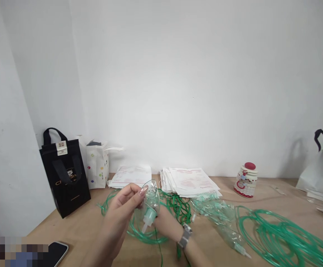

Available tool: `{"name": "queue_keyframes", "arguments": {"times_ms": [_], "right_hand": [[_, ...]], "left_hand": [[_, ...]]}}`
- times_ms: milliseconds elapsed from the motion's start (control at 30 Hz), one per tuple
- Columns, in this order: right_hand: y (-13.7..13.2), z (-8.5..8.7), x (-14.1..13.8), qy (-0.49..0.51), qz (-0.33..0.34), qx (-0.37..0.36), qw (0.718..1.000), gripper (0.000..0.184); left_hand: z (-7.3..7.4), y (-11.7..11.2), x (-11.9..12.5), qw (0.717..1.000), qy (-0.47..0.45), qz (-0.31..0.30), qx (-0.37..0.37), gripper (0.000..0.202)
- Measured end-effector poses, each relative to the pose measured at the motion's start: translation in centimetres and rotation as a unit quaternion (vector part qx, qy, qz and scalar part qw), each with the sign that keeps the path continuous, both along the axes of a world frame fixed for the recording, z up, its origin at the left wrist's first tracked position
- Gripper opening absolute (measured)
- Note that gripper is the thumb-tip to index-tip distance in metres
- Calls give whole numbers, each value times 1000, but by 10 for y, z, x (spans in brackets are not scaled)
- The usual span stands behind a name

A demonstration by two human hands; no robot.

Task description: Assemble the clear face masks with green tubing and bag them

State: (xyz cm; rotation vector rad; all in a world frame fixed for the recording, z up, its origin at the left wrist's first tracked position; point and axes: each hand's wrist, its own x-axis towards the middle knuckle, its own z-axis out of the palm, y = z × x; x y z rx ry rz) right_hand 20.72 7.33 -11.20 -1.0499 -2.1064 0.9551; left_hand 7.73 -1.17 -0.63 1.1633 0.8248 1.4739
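A clear plastic mask (150, 204) with a green connector is held up over the wooden table (261, 207) between both hands. My left hand (124, 207) pinches its upper left edge with fingers closed. Behind and below the mask, my right hand (165, 224), wearing a wristwatch (185, 235), grips it from the right; its fingers are mostly hidden. Green tubing (175, 207) lies coiled under the hands.
Another clear mask (228, 230) and a large coil of green tubing (280, 233) lie to the right. Paper stacks (189, 181) sit at the back, with a black bag (65, 174), a small white bag (98, 167), a ceramic jar (246, 180) and a phone (54, 254).
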Motion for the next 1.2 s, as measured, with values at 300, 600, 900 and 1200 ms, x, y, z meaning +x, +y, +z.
{"name": "queue_keyframes", "arguments": {"times_ms": [300, 600, 900, 1200], "right_hand": [[-27, 82, 57, 225, -86, -53, 969, 27], [-52, 100, 58, 347, -61, -96, 931, 26], [-63, 107, 60, 301, 58, -134, 942, 14], [-63, 103, 49, 471, 8, -223, 854, 15]], "left_hand": [[-12, 10, 6, 992, 109, 45, 44, 25], [-18, 15, 17, 986, 143, 67, 48, 30], [-12, 6, 15, 985, 169, -26, 0, 29], [-6, -10, 13, 994, 23, -100, 36, 33]]}}
